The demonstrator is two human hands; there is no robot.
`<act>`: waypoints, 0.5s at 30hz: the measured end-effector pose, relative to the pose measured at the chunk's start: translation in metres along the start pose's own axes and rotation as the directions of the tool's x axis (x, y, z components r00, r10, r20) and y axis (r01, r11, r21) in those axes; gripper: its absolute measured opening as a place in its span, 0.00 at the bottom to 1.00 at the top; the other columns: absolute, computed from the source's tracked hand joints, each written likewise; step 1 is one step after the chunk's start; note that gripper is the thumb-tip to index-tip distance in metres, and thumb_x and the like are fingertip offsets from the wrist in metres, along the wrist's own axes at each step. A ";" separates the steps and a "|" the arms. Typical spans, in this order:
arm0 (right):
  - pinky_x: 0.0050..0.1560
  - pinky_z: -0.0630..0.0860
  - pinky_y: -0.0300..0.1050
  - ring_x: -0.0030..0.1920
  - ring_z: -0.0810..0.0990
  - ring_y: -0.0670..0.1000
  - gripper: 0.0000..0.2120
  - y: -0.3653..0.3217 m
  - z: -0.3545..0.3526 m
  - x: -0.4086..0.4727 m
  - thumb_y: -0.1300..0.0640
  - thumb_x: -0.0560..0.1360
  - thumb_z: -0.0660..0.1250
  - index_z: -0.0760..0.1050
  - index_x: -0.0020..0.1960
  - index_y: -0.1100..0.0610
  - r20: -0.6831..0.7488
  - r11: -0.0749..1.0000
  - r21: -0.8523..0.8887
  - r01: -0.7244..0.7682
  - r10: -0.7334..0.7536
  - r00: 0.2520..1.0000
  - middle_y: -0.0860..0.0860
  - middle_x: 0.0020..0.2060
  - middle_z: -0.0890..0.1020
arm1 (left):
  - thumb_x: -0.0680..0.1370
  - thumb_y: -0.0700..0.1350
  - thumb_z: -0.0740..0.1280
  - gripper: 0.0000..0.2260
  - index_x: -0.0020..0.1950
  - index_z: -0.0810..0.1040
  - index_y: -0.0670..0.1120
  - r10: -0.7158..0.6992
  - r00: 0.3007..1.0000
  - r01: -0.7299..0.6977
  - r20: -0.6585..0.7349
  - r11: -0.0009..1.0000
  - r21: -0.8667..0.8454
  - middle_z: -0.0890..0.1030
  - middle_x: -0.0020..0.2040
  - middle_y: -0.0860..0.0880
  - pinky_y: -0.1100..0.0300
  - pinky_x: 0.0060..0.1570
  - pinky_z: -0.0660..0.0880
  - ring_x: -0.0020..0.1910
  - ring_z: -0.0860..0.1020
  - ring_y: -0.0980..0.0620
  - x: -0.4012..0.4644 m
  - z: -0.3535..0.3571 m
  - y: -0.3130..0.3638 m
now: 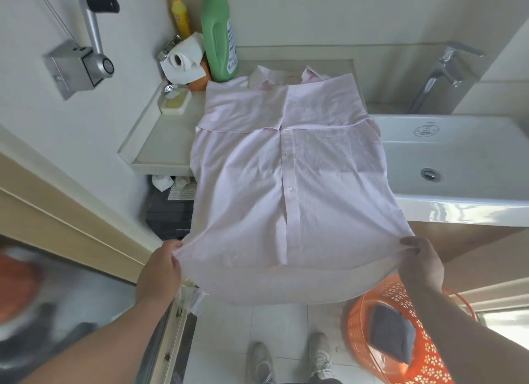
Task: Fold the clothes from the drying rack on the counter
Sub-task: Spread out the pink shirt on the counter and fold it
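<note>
My left hand [160, 272] and right hand [420, 264] pinch the 2 hem corners of the pink shirt [286, 183]; it looks light, floppy.

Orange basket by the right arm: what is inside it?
Inside the orange basket lies one folded dark grey cloth. The right forearm crosses the rim, and the frame cuts off the basket's lower part, so anything else there is hidden.

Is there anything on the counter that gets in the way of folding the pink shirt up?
Nothing visible. Both hands, left and right, already pinch the pink shirt hem. The green bottle and toilet roll stand beside the collar, not on it.
</note>
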State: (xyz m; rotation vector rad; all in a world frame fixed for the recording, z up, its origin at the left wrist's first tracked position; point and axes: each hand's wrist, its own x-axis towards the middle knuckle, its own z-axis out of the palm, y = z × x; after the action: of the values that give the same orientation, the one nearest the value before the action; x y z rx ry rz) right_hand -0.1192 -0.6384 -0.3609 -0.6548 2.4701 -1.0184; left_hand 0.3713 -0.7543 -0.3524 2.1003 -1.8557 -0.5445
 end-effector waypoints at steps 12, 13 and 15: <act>0.42 0.71 0.49 0.43 0.76 0.62 0.16 -0.031 -0.017 -0.003 0.69 0.70 0.56 0.79 0.47 0.56 -0.094 0.962 0.227 -0.149 0.174 0.980 0.56 0.43 0.80 | 0.82 0.38 0.58 0.31 0.79 0.61 0.65 0.229 0.970 -0.236 0.086 0.967 0.092 0.72 0.50 0.52 0.52 0.33 0.74 0.36 0.76 0.49 0.009 -0.027 -0.006; 0.42 0.71 0.49 0.43 0.76 0.62 0.17 -0.038 -0.022 -0.002 0.69 0.69 0.56 0.80 0.47 0.56 -0.098 0.963 0.234 -0.133 0.159 0.982 0.57 0.43 0.80 | 0.81 0.37 0.59 0.29 0.78 0.66 0.63 0.255 0.964 -0.261 0.078 0.962 0.083 0.72 0.49 0.52 0.52 0.34 0.74 0.36 0.76 0.49 0.014 -0.032 -0.005; 0.38 0.70 0.49 0.40 0.75 0.61 0.19 -0.057 -0.032 -0.001 0.69 0.68 0.55 0.81 0.46 0.56 -0.099 0.965 0.238 -0.109 0.136 0.986 0.58 0.40 0.81 | 0.81 0.37 0.61 0.21 0.68 0.79 0.57 0.262 0.964 -0.263 0.045 0.964 0.035 0.74 0.49 0.54 0.52 0.38 0.76 0.38 0.79 0.49 0.028 -0.040 -0.001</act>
State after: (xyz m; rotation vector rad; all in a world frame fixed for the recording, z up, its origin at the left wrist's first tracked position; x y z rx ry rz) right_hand -0.1194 -0.6564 -0.2982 -0.3738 2.4013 -1.3018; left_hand 0.3935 -0.7835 -0.3202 1.8366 -2.1408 -0.4912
